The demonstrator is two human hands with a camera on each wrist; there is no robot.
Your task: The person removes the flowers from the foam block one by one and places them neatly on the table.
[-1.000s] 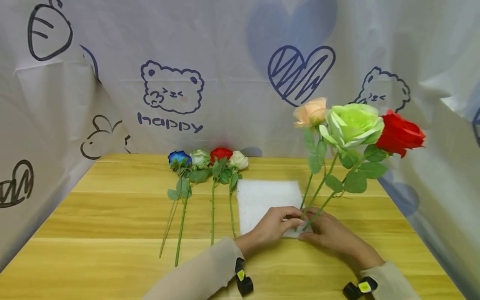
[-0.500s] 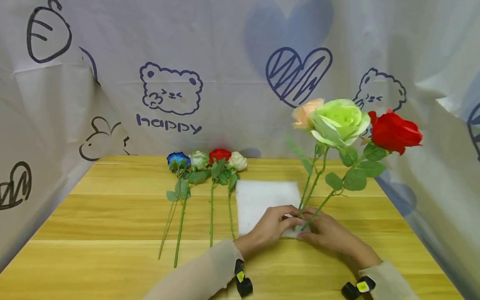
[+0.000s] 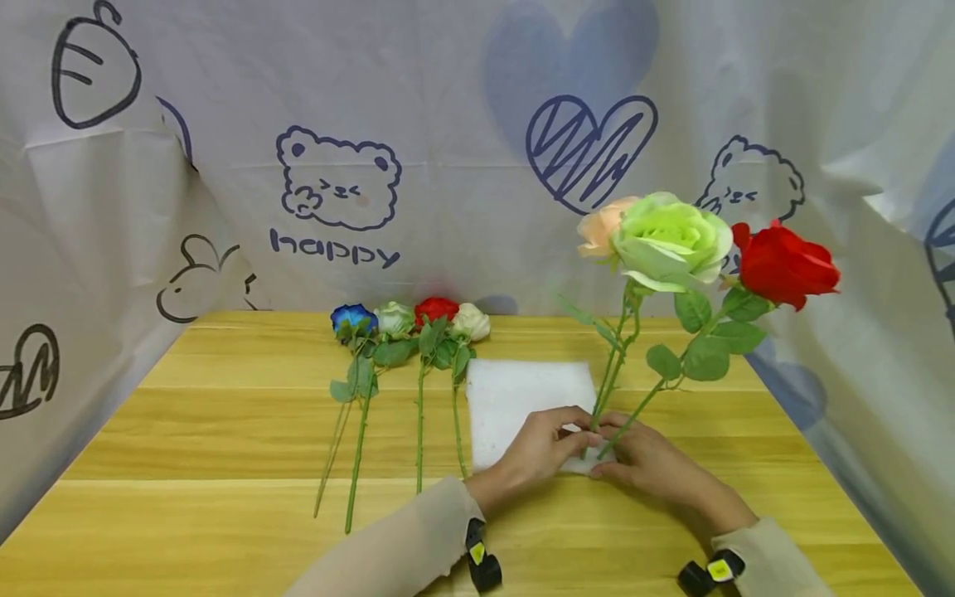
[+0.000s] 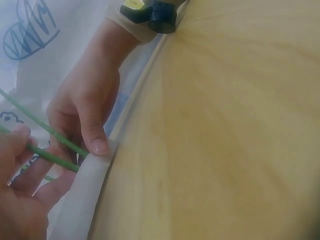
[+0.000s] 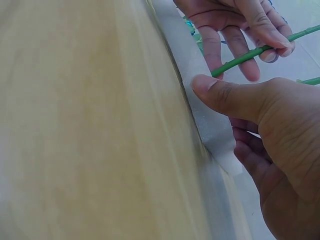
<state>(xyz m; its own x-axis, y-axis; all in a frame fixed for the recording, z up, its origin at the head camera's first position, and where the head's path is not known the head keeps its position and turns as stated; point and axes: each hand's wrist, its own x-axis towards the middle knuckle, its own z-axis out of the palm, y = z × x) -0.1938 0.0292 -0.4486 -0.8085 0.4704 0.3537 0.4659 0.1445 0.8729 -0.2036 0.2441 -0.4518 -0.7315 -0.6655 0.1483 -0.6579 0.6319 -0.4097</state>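
A white foam block point(image 3: 515, 398) lies on the table under both hands. Three artificial roses rise from its near right corner: a peach rose point(image 3: 600, 228), a light green rose point(image 3: 671, 245) in front of it and a red rose point(image 3: 787, 264) leaning right. My left hand point(image 3: 548, 448) pinches the green rose's stem point(image 4: 55, 159) low down, between thumb and finger. My right hand point(image 3: 652, 464) holds the foam's right corner, its thumb point(image 5: 220, 92) on the front face and its fingers round the side. The stems' bottom ends are hidden at the foam.
Left of the foam, on the wooden table point(image 3: 224, 431), lie a blue rose point(image 3: 354, 319), a pale green rose point(image 3: 395, 317), another red rose point(image 3: 436, 310) and a white rose point(image 3: 471, 321), stems toward me. A white curtain point(image 3: 462, 166) with drawings stands behind.
The green rose has tilted left, so its head now covers part of the peach rose. Both hands keep nearly the same place at the foam's corner.
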